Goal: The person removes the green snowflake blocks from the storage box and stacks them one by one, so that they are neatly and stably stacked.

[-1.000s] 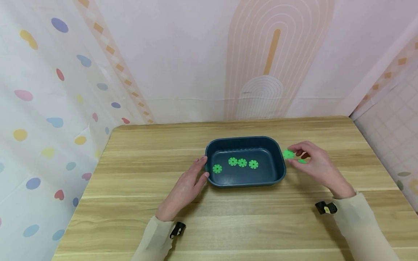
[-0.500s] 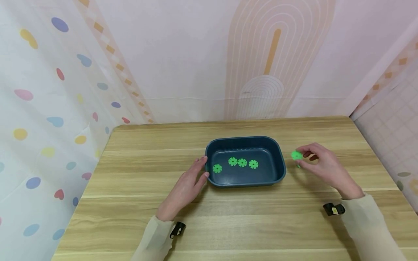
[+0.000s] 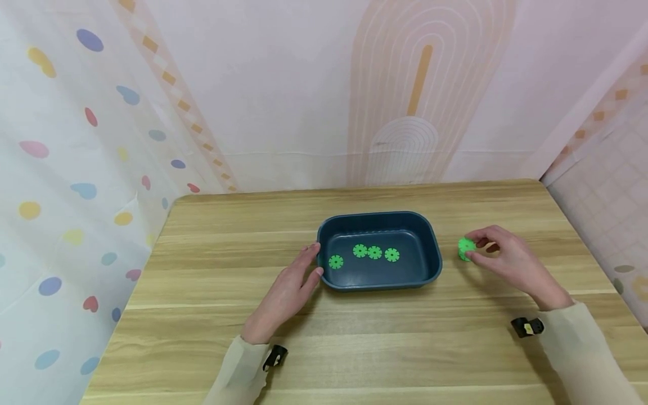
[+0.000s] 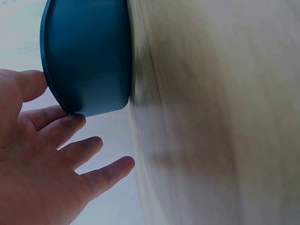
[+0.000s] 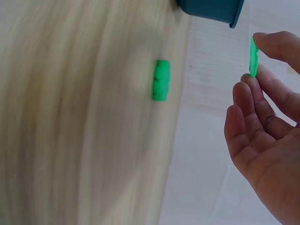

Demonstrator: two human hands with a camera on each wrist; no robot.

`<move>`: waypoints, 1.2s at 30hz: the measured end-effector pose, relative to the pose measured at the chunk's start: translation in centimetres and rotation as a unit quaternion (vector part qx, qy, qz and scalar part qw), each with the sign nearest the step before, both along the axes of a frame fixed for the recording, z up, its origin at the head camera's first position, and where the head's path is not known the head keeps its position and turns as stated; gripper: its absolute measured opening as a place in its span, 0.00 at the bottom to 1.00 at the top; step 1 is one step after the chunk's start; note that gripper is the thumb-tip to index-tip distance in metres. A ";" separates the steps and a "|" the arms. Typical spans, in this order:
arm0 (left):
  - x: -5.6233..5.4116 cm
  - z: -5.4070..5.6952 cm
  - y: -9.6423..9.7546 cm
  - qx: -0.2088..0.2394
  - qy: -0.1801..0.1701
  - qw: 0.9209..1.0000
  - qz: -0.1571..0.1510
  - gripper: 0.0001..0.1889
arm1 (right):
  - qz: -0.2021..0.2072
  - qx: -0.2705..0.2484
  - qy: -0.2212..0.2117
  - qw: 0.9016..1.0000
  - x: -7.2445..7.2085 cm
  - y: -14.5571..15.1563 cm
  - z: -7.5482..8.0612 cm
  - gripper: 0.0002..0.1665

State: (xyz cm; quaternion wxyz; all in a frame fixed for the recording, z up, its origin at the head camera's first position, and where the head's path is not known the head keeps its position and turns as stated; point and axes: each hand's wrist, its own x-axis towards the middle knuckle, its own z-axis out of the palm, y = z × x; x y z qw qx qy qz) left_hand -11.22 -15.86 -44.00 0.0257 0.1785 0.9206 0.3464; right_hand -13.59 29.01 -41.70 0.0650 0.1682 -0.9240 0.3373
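My right hand (image 3: 508, 261) pinches a bright green notched disc (image 5: 253, 57) between thumb and fingertip, held upright above the table. Another green piece (image 5: 161, 80) lies on the wood below it, mostly behind the held disc in the head view. To the left sits a dark blue rectangular tub (image 3: 379, 284). Inside are several green notched discs (image 3: 392, 255) lying flat, one apart near the left end. My left hand (image 3: 283, 298) touches the tub's left rim with thumb and fingers; in the left wrist view its fingers are spread and fairly straight.
The tub stands on a wood-grain table (image 3: 243, 247). Behind it hangs a pale patterned curtain (image 3: 283, 112), with more curtain along the left side. A black strap device is on each sleeved wrist.
My right hand has drawn a little to the right, away from the tub, with the pinched disc, now over the piece on the table. The left hand and tub have stayed put.
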 end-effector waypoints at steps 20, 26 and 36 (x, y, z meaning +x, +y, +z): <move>0.0 0.1 -0.1 -0.001 -0.006 1.000 0.004 0.29 | 0.007 0.026 -0.056 0.998 -0.9 1.3 -0.9 0.18; 0.1 0.1 0.0 -0.005 -0.010 1.000 0.006 0.29 | 0.010 0.045 -0.069 0.997 -1.2 1.5 -1.0 0.17; 0.1 0.0 0.0 -0.007 -0.009 1.000 0.007 0.29 | 0.010 0.069 -0.097 0.993 -1.5 1.4 -1.3 0.18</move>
